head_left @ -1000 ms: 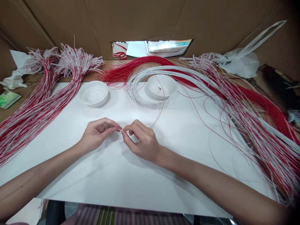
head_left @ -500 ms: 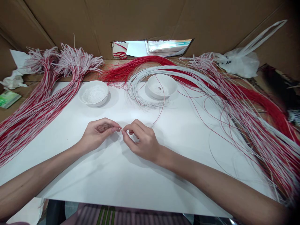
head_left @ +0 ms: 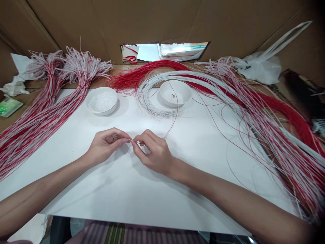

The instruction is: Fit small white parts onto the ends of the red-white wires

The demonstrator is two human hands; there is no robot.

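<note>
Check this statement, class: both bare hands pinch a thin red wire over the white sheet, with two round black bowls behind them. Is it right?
Not quite. The two round bowls are white, not black, as the head view shows. The rest holds: the left hand and right hand pinch a thin red wire over the white sheet.
</note>
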